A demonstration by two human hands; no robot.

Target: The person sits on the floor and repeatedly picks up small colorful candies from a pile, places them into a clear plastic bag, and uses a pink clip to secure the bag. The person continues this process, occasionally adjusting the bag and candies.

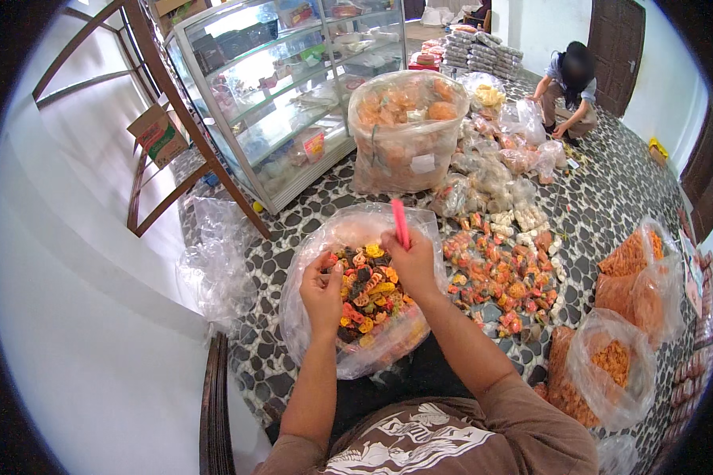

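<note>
A large clear plastic bag (300, 320) stands wide open before me, filled with mixed yellow, orange, red and dark snack pieces (365, 291). Over its far right side, my right hand (413, 261) grips a flat pink strip-like object (399, 222) that points up and away; its exact kind cannot be told. My left hand (322, 291) is at the left of the snacks, fingers bent and thumb apart. A reddish piece shows by its fingertips, but whether it is held is unclear.
Small filled packets (505, 279) spread over the stone-patterned floor on the right. Behind the open bag stand a big full sack (410, 154) and a glass display case (273, 101). Bags of orange snacks (606, 362) lie right. Another person (570, 89) crouches at the far right.
</note>
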